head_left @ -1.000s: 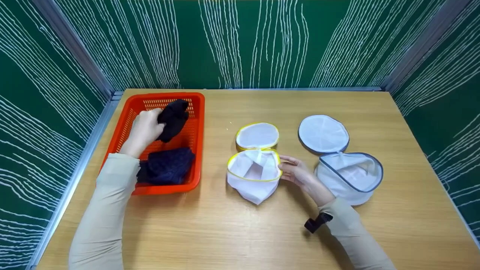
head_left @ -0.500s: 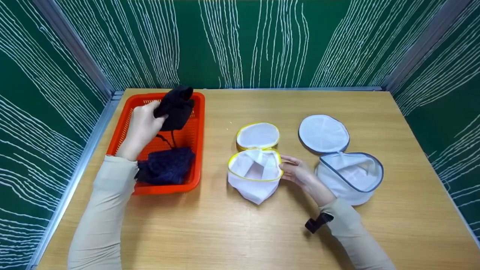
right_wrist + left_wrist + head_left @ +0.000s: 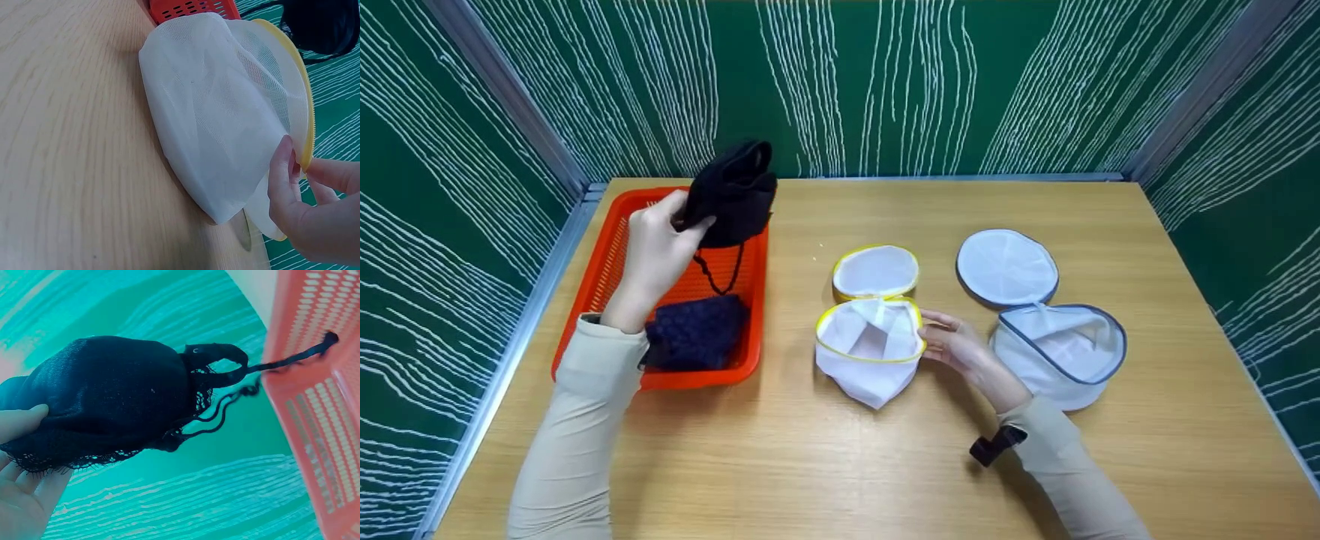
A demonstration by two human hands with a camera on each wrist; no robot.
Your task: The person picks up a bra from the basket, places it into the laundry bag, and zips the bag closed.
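My left hand (image 3: 656, 240) pinches a black bra (image 3: 733, 195), lifted over the far part of the orange basket (image 3: 757, 322). In the left wrist view the bra (image 3: 118, 382) shows a smooth cup, lace edging and dangling thin straps; the thumb lies on top, fingers beneath. My right hand (image 3: 960, 349) holds the yellow-zipped rim of a white mesh laundry bag (image 3: 859, 375). That rim is pinched between thumb and fingers, as the right wrist view of the bag (image 3: 214, 112) shows. Its round lid (image 3: 877, 271) lies folded back behind the opening.
A dark navy garment (image 3: 701, 334) lies in the near part of the basket. Right of my right hand stands a second mesh bag (image 3: 1035, 375) with grey trim, its round lid (image 3: 1007, 266) folded back. Green panels (image 3: 855, 90) with white lines enclose the wooden table (image 3: 840, 465).
My left hand has raised the black bra out of the basket, up and slightly to the right, and its straps now hang down. My right hand and the yellow-trimmed bag stay practically still.
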